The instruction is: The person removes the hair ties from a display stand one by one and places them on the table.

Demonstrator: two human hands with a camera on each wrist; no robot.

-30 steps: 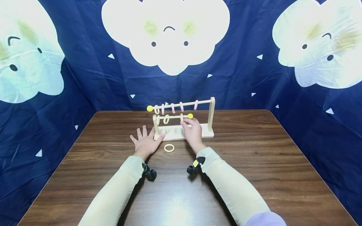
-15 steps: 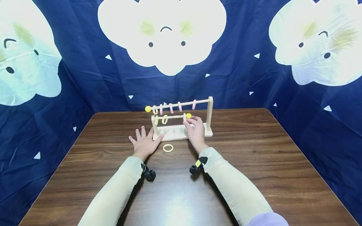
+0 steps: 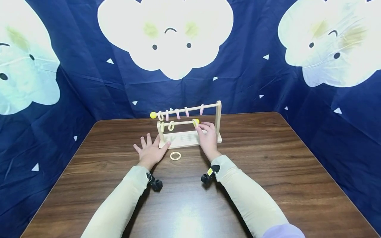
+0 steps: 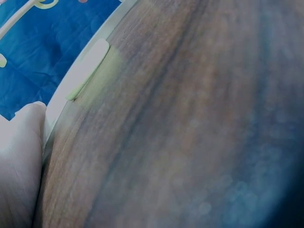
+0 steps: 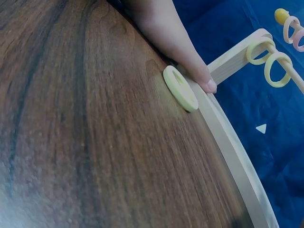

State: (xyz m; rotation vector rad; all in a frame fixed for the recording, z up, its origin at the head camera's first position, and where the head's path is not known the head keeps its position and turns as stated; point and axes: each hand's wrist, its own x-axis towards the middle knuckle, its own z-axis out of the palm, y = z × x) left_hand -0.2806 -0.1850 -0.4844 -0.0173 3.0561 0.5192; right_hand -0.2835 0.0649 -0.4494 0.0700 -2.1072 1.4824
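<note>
A pale wooden stand (image 3: 181, 140) with two ringed rods rests on the table. My left hand (image 3: 150, 152) lies with fingers spread at its left end, thumb on the base. My right hand (image 3: 208, 140) pinches a pale yellow ring (image 3: 194, 124) at the right end of the lower rod (image 3: 183, 123), where the ring tilts and overlaps the yellow ball (image 3: 197, 121). Two more pale yellow rings hang near that rod's left end. In the right wrist view, another pale yellow ring (image 5: 183, 97) lies flat on the table in front of the base, close to my left thumb.
The upper rod (image 3: 193, 108) carries several pink rings and one pale ring, with a yellow ball (image 3: 153, 115) at its left tip. A tall post (image 3: 218, 119) rises at the stand's right. Dark blue cloth (image 3: 247, 86) with cloud prints surrounds the brown table (image 3: 253, 185).
My right hand has slid the pinched ring rightward along the lower rod to the yellow ball, and the ring has tilted. The left hand keeps its place on the base. The head view shifts slightly.
</note>
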